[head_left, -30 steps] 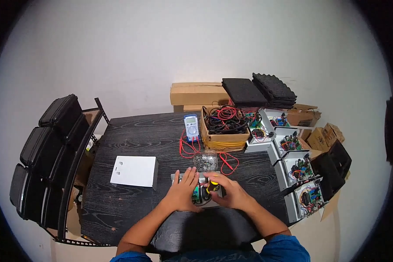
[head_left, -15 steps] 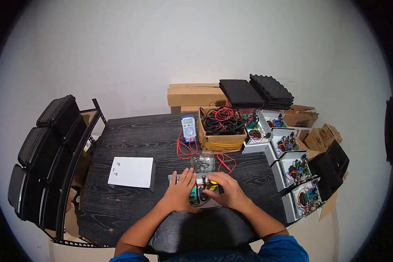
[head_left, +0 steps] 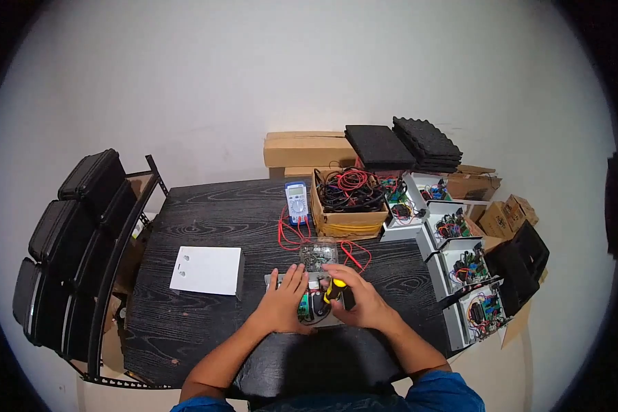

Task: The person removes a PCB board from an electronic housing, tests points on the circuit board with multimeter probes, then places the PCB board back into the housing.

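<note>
My left hand (head_left: 285, 301) lies flat with its fingers stretched over the left side of a grey metal case (head_left: 334, 320). Inside that case a green circuit board (head_left: 303, 306) and dark wires show between my hands. My right hand (head_left: 365, 302) is closed around a yellow-and-black screwdriver (head_left: 333, 291) above the right part of the case; its tip is hidden. Just beyond the case sits a clear plastic box (head_left: 318, 253) with small metal parts in it. A white metal cover (head_left: 209, 270) rests on the table to the left.
Behind the clear box stand a blue-and-white multimeter (head_left: 296, 203) with red leads and a cardboard box (head_left: 350, 225) full of cables. Several open cases with wired boards (head_left: 469, 265) line the table's right side. Black hard cases (head_left: 65, 230) fill a rack on the left.
My right hand has turned slightly around the screwdriver, and the handle's yellow end has shifted a little. My left hand stays in place on the case.
</note>
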Available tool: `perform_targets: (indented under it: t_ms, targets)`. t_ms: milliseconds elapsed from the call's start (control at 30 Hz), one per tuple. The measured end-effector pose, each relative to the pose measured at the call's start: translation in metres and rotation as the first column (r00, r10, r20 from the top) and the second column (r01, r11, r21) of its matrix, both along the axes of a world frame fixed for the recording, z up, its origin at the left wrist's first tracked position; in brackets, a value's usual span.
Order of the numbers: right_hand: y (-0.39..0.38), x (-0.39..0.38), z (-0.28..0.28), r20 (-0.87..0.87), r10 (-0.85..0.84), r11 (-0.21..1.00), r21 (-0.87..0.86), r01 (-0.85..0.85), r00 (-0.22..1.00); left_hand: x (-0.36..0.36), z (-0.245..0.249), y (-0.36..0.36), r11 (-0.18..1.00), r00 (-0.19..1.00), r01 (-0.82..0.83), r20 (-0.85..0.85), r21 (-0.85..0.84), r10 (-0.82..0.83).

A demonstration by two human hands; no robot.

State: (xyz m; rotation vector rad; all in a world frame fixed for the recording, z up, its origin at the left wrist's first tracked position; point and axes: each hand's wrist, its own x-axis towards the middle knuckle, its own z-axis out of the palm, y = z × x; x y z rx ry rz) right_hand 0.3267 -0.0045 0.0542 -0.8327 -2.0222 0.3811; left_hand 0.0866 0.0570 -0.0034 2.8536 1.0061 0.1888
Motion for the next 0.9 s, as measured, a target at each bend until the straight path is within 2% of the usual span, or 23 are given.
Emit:
perform_targets:
  t_ms: [467, 567, 667, 767, 900]
  targets:
    - [0.005, -0.005, 0.003, 0.043, 0.05, 0.998, 0.045, -0.052, 0.998, 0.001, -0.004, 0.0, 0.999, 0.999, -0.009, -0.037, 0.052, 0.011]
    - [0.001, -0.003, -0.002, 0.092, -0.014, 1.0, -0.025, 0.016, 0.996, 0.001, -0.004, -0.001, 0.999, 1.0, -0.01, 0.0, 0.044, 0.01]
    - [0.005, 0.001, -0.019, 0.103, -0.023, 0.998, 0.06, 0.017, 0.994, 0.002, -0.002, -0.001, 0.998, 1.0, -0.009, -0.01, 0.055, 0.009]
    - [0.003, -0.004, -0.004, -0.005, 0.05, 0.997, 0.06, -0.049, 0.999, 0.001, -0.006, 0.001, 0.999, 1.0, -0.007, -0.005, 0.046, 0.007]
    - [0.001, -0.009, -0.003, 0.018, 0.012, 0.998, 0.057, -0.013, 1.0, 0.001, -0.008, 0.001, 0.999, 1.0, -0.006, 0.011, 0.052, 0.005]
